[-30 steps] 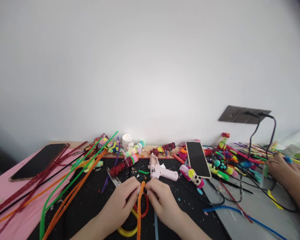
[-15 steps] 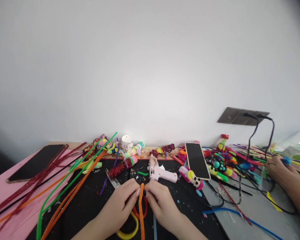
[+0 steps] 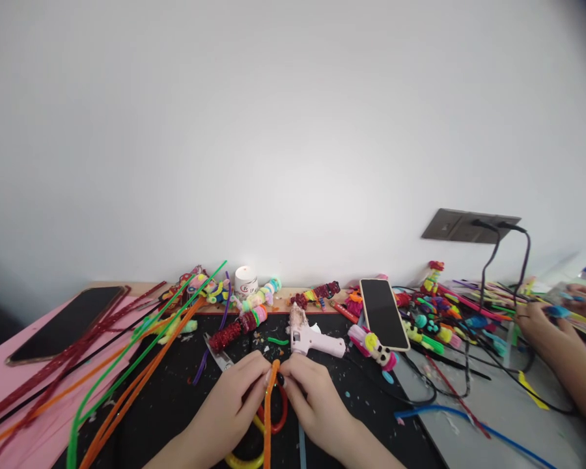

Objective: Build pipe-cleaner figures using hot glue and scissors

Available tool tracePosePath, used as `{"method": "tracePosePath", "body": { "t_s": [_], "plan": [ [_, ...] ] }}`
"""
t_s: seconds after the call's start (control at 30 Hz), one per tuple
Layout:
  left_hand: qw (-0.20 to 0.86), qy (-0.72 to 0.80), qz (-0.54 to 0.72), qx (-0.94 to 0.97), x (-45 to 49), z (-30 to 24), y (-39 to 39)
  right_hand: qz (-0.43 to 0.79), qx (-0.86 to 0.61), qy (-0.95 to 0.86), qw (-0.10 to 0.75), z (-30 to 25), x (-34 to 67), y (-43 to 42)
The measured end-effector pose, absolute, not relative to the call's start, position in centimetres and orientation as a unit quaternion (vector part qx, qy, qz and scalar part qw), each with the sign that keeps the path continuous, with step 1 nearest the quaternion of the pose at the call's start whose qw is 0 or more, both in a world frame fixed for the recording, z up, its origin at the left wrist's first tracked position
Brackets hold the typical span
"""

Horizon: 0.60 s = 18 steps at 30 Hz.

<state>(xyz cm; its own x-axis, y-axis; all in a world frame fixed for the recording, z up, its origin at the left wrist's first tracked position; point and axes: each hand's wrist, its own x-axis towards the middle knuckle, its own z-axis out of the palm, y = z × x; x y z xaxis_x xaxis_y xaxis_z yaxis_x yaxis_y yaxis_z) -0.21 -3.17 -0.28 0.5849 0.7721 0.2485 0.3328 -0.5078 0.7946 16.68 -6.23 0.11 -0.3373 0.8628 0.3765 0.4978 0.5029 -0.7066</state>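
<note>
An orange pipe cleaner (image 3: 267, 417) hangs down between my two hands, its top end bent over at the fingertips. My left hand (image 3: 234, 404) is closed, with thumb and fingers pinching the pipe cleaner near that end. Facing it, my right hand (image 3: 317, 404) is closed in a pinch too, its fingertips at the same end; a small dark spot shows at its thumb. Beneath the hands lie scissors (image 3: 247, 460) with yellow and red handles, partly covered, the blades pointing up and left. Just beyond rests a pale pink glue gun (image 3: 317, 341).
Orange, green and dark red pipe cleaners (image 3: 141, 384) spread over a pink sheet at left, across a phone (image 3: 68, 322). Another phone (image 3: 385, 314) leans at right beside a pipe-cleaner figure (image 3: 374, 348). Farther right, another person's hand (image 3: 547, 332) holds something blue among cords and craft pieces.
The hanging part of the orange pipe cleaner has swung to the left. My hands stay almost where they were. A second hand of the other person shows more at far right.
</note>
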Motion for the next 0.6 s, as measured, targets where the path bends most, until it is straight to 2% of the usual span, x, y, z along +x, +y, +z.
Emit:
{"method": "tracePosePath", "body": {
  "t_s": [0.6],
  "plan": [
    [0.378,0.369,0.262,0.808,-0.5,0.7,-3.3,0.232,-0.445,-0.777,0.379,0.2,16.9,-6.3]
  ]
}}
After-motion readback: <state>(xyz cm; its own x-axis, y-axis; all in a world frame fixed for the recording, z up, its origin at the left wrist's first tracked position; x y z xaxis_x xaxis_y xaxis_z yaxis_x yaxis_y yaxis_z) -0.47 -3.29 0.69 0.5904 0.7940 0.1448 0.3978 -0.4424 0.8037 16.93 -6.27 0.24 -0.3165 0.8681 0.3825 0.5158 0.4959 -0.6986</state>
